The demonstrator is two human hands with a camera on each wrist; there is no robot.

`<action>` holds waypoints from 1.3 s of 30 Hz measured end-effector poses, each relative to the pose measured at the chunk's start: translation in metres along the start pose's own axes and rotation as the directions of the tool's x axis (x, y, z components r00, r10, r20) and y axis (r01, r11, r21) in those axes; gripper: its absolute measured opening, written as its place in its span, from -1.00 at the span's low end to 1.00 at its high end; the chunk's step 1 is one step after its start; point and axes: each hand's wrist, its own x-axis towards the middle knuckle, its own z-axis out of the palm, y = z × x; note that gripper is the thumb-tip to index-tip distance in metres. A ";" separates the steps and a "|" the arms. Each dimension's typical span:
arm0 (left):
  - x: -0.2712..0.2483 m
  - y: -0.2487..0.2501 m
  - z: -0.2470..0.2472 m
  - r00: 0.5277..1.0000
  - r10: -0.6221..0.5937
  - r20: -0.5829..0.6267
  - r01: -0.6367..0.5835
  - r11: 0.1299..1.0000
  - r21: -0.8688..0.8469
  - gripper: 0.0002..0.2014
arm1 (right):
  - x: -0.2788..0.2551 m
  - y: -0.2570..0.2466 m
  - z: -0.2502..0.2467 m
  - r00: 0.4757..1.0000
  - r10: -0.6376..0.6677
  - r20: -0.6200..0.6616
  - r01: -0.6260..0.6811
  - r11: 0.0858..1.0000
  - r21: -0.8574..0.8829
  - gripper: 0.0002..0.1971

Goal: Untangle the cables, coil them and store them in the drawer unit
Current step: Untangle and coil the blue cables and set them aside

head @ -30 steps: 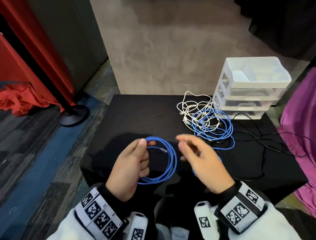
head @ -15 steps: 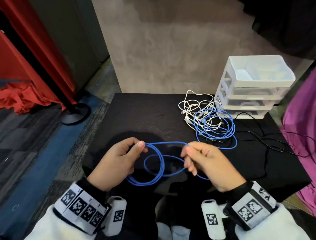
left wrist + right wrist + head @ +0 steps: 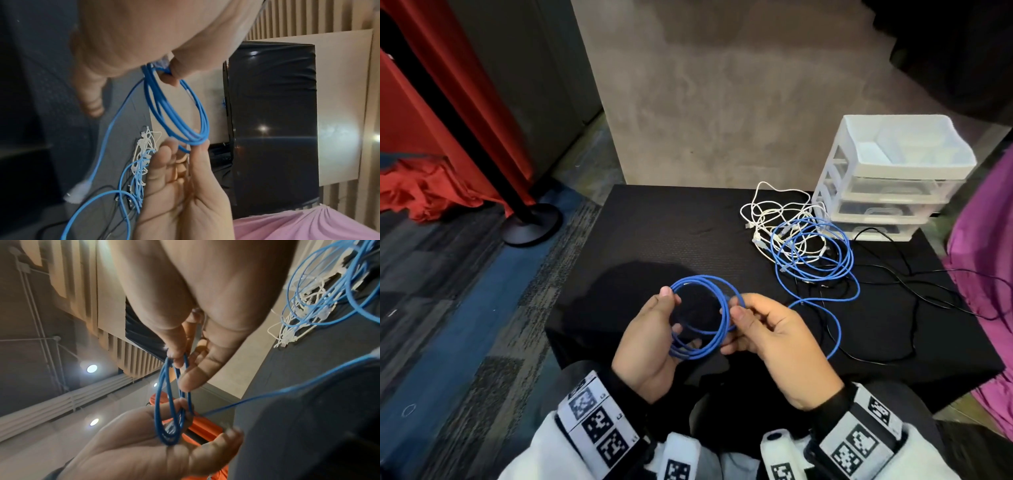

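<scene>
Nearest you, your left hand [image 3: 650, 346] has its grip clamped on the blue coil [image 3: 703, 317], thumb over the stacked turns and fingers curled beneath. Your right hand [image 3: 774, 346] pinches the coil's opposite side between thumb and fingertips. The coil hangs above the near edge of the worktop [image 3: 661, 236], clear of its surface.

A loose blue tail [image 3: 835, 334] runs from the coil, past your right hand, back toward the tangle. The cable looks light, springy and rather slick, so the turns will likely fan out if you loosen your left thumb. Take each new loop close to the coil and lay it under that thumb.

Beyond the coil lies the tangle [image 3: 801, 246] of blue, white and black cables, touching or almost touching the foot of the drawer unit [image 3: 893, 185]; the view is too coarse to say which. Its drawers appear closed.
</scene>
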 end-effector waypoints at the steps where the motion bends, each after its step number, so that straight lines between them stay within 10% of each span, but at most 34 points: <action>1: 0.001 0.001 0.002 1.000 -0.024 -0.011 0.024 0.998 -0.062 -0.71 | -0.001 0.001 0.001 1.000 0.013 0.016 -0.013 1.000 0.008 -0.75; 7: 0.004 0.009 0.005 0.984 0.179 -0.025 -0.179 0.984 0.007 -0.71 | -0.003 -0.004 -0.001 0.988 0.114 0.102 -0.105 0.991 -0.083 -0.47; 12: -0.003 0.011 0.003 0.944 0.321 0.076 -0.330 0.925 0.188 -0.76 | -0.003 -0.002 -0.004 0.991 0.032 0.126 0.002 0.965 -0.264 -0.81; 19: -0.009 0.024 -0.006 0.947 0.124 0.296 -0.166 0.978 0.123 -0.61 | 0.003 -0.001 -0.019 0.994 -0.048 0.099 0.087 0.891 -0.445 -0.91; 25: -0.018 0.030 -0.011 0.899 0.168 0.405 -0.294 0.916 0.273 -0.66 | 0.011 -0.015 -0.033 0.981 -0.196 -0.002 0.169 0.852 -0.496 -0.87; 29: -0.027 0.035 -0.012 0.858 0.136 0.496 -0.324 0.891 0.317 -0.64 | 0.026 -0.011 -0.043 0.979 -0.204 -0.001 0.166 0.797 -0.580 -0.43; 31: -0.027 0.040 -0.012 0.838 0.149 0.524 -0.355 0.880 0.316 -0.66 | 0.033 -0.003 -0.047 0.987 -0.141 0.071 0.155 0.774 -0.614 -0.61; 39: -0.007 0.045 -0.028 0.904 0.293 0.312 -0.411 0.801 0.436 -0.66 | 0.024 -0.018 -0.044 0.998 -0.049 0.029 0.057 0.889 -0.454 -0.88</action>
